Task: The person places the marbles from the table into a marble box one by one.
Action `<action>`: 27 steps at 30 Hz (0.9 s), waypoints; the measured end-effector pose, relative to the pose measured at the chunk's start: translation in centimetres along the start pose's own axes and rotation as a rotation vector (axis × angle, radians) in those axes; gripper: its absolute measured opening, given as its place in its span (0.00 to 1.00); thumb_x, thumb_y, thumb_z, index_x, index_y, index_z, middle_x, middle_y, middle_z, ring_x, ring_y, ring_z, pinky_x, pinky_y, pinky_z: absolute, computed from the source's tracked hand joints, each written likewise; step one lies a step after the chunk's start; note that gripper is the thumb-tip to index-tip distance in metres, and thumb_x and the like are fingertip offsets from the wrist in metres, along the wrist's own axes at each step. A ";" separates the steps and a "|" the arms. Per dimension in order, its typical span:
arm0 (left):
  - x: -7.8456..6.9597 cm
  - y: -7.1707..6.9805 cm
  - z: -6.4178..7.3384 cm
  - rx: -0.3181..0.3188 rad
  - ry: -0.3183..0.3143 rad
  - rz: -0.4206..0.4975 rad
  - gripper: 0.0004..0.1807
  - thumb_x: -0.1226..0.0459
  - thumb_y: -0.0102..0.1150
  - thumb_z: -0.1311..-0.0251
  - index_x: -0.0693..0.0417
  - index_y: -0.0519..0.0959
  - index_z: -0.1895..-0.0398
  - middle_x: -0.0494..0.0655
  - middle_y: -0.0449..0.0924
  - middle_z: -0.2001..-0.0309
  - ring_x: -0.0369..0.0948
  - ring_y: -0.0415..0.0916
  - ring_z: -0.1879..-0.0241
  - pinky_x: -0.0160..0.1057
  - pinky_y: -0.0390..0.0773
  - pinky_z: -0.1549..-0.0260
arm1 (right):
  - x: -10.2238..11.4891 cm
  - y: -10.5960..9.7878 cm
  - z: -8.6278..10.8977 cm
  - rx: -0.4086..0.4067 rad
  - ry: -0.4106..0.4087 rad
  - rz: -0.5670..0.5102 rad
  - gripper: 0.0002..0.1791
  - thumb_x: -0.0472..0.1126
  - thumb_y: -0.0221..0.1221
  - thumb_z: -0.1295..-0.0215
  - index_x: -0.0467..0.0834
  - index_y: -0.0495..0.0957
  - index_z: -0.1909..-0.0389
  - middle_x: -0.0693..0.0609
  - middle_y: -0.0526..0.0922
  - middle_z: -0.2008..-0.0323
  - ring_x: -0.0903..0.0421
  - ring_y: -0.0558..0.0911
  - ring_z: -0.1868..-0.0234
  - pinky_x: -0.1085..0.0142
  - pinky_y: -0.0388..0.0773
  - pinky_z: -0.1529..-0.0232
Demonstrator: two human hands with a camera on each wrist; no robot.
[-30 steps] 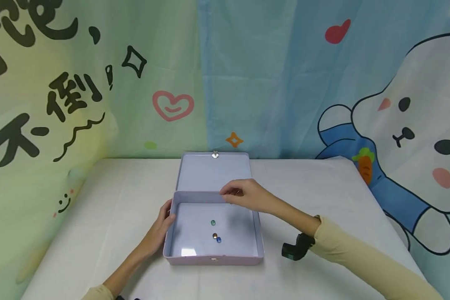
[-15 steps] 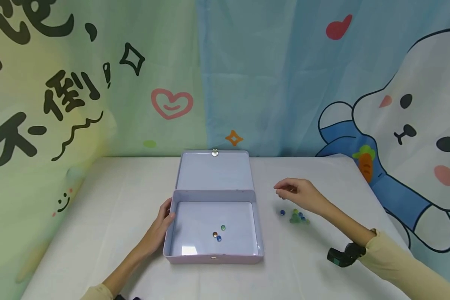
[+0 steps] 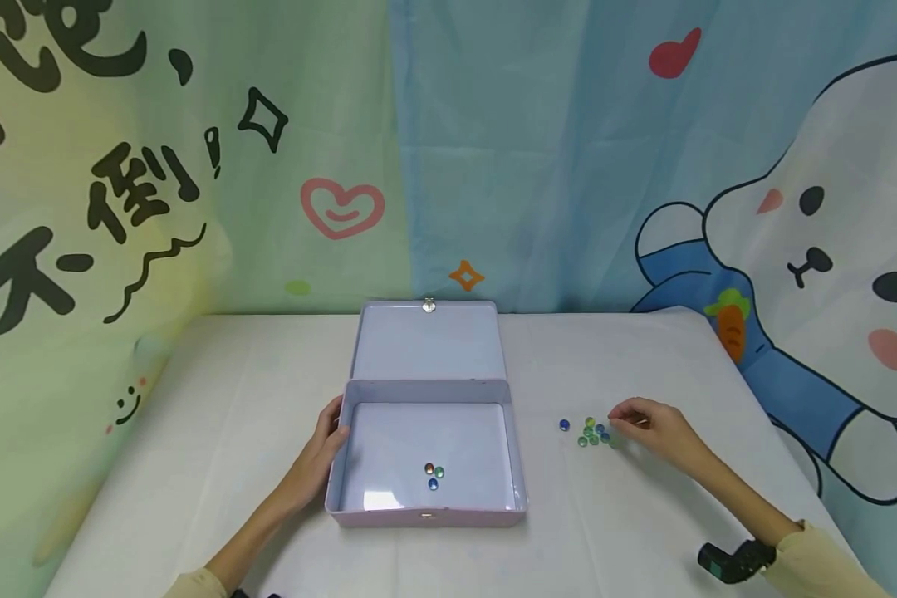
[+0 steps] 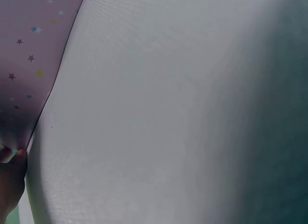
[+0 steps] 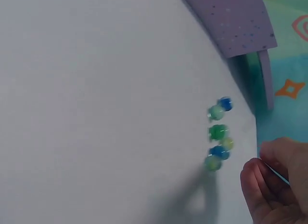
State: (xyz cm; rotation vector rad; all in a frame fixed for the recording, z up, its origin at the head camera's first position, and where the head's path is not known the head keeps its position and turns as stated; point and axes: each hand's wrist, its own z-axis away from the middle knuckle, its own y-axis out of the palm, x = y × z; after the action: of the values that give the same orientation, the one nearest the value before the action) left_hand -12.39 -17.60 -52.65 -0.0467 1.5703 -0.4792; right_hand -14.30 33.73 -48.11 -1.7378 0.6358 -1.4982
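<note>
An open lilac box (image 3: pixel 426 519) stands with its lid raised at the back. Its outside has small stars in the left wrist view. Inside lie three glass marbles close together: an amber one (image 3: pixel 429 468), a green one (image 3: pixel 439 472) and a blue one (image 3: pixel 433 483). My left hand (image 3: pixel 316 455) holds the box's left wall, thumb at the rim and fingers outside. My right hand (image 3: pixel 661 433) hovers at the right of a group of several green, blue and yellowish marbles (image 3: pixel 594 439). Its fingers are loosely bent near the thumb, with nothing visible between them.
A single blue marble (image 3: pixel 564 425) lies between the box and the group. A white cloth (image 3: pixel 254 365) covers the table. Behind it hangs a printed curtain (image 3: pixel 493 166). A black wrist camera (image 3: pixel 736 561) sits on the right forearm.
My right hand has moved from over the box's right side out to the loose marbles, coming lower. The green marble in the box has rolled beside the other two. My left hand stays put.
</note>
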 end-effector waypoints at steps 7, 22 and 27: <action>-0.1 0.0 0.1 -0.008 0.000 0.009 0.29 0.55 0.32 0.25 0.45 0.44 0.24 0.57 0.48 0.24 0.62 0.49 0.26 0.68 0.60 0.37 | -1.9 1.7 2.1 -0.036 0.029 -0.006 0.08 0.35 0.64 0.41 0.40 0.81 0.60 0.51 0.84 0.65 0.73 0.75 0.66 0.75 0.78 0.63; -0.1 0.0 0.1 -0.005 -0.006 -0.009 0.29 0.55 0.32 0.25 0.46 0.44 0.24 0.58 0.46 0.24 0.63 0.47 0.26 0.68 0.57 0.36 | -2.3 3.6 2.6 -0.165 -0.071 0.119 0.10 0.30 0.68 0.49 0.41 0.81 0.65 0.56 0.82 0.72 0.75 0.73 0.71 0.74 0.77 0.70; -0.2 -0.1 0.1 -0.002 -0.008 -0.008 0.29 0.55 0.32 0.24 0.45 0.44 0.24 0.58 0.45 0.23 0.62 0.46 0.25 0.68 0.55 0.35 | -2.3 3.8 2.5 -0.183 -0.053 0.149 0.10 0.30 0.69 0.50 0.41 0.81 0.65 0.56 0.81 0.73 0.74 0.72 0.72 0.74 0.77 0.70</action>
State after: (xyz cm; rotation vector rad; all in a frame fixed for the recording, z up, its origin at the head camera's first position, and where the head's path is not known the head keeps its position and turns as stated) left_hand -12.30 -17.64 -52.47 -0.0561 1.5634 -0.4834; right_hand -11.95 33.77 -52.65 -1.8166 0.8780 -1.3212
